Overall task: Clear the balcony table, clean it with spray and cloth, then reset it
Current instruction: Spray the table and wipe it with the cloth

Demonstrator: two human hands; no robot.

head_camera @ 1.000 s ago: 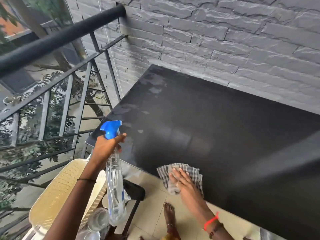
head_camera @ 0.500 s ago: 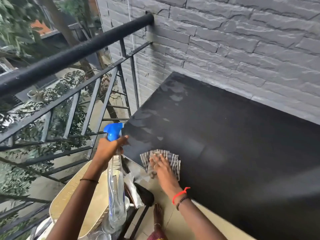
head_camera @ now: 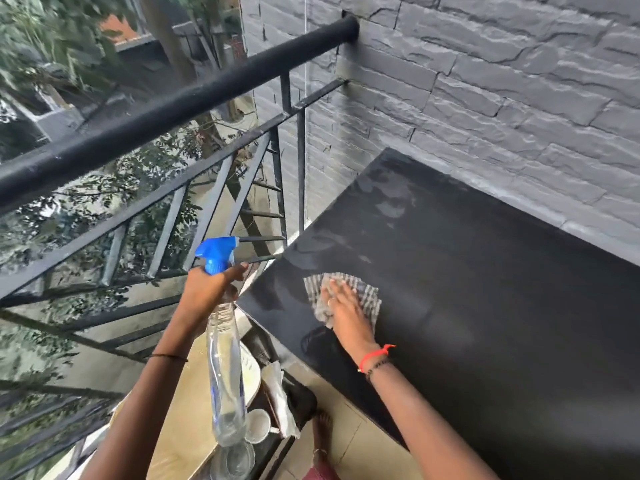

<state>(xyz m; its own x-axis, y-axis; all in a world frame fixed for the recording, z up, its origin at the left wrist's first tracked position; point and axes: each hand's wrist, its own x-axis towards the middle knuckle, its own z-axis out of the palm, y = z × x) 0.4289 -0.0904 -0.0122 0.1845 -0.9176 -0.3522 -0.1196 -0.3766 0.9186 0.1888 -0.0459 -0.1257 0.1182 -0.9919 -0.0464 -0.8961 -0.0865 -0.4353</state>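
Observation:
The black balcony table (head_camera: 485, 306) stands against the grey stone wall, with wet smears near its left edge. A checked grey cloth (head_camera: 367, 296) lies on the table near the left front corner. My right hand (head_camera: 341, 306) presses flat on the cloth with straight fingers. My left hand (head_camera: 207, 289) grips the neck of a clear spray bottle (head_camera: 225, 375) with a blue trigger head, held just off the table's left edge over the chair.
A black metal railing (head_camera: 156, 123) runs along the left. Below the bottle are a beige chair (head_camera: 180, 420), a small dark stand with a white cup (head_camera: 258, 426), a glass (head_camera: 239, 460) and a wrapped packet (head_camera: 278, 396). My bare foot (head_camera: 322, 434) is on the tiled floor.
My right hand has slid the cloth from the front edge leftward and further onto the table. The view has swung left; the spray bottle stays gripped in my left hand.

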